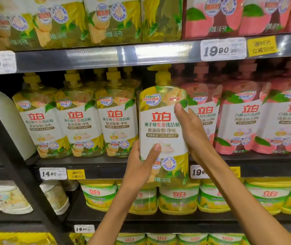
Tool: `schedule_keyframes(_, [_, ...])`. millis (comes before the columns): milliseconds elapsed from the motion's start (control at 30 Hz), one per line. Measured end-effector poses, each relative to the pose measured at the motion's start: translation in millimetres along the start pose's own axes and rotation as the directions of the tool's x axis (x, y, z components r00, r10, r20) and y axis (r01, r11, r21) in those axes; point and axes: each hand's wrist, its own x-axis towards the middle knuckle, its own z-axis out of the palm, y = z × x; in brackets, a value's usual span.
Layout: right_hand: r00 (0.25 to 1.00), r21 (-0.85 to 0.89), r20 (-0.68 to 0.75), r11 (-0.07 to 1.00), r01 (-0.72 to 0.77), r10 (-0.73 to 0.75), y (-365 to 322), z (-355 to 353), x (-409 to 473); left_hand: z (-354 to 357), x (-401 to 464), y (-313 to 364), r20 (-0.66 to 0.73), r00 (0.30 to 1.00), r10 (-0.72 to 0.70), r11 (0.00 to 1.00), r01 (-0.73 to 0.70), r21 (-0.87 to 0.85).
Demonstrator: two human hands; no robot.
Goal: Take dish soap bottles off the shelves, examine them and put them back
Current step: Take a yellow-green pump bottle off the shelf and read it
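A yellow dish soap bottle (160,124) with a pump top and a white label is held upright in front of the middle shelf (91,162), label facing me. My left hand (141,165) grips its lower left side, thumb across the label. My right hand (192,131) wraps its right side, thumb high on the label. Three matching yellow bottles (81,121) stand in a row on that shelf to the left.
Pink bottles (243,119) fill the middle shelf to the right. The top shelf (105,55) carries more yellow and pink bottles. Below are short green-and-yellow bottles (178,197). A white container (8,121) and a dark upright post (15,167) stand at the left. Price tags line the shelf edges.
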Motion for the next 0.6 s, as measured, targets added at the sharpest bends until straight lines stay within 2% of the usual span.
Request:
schedule_keyframes(133, [0.992,0.065,0.043,0.991,0.117,-0.12,4.0,3.7,15.0,-2.8,19.0,-12.5,-0.033,0.999,0.027,1.0,-0.027,0.01])
schedule_keyframes(333, [0.977,0.01,0.088,0.981,0.196,-0.196,15.3,-1.7,27.6,0.4,33.7,-27.7,-0.071,0.993,0.099,0.995,-0.099,-0.002])
schedule_keyframes(600, [0.968,0.021,0.022,0.968,0.249,-0.249,30.0,0.5,29.6,3.7,39.5,-41.1,-0.042,0.987,0.153,0.988,-0.152,0.007])
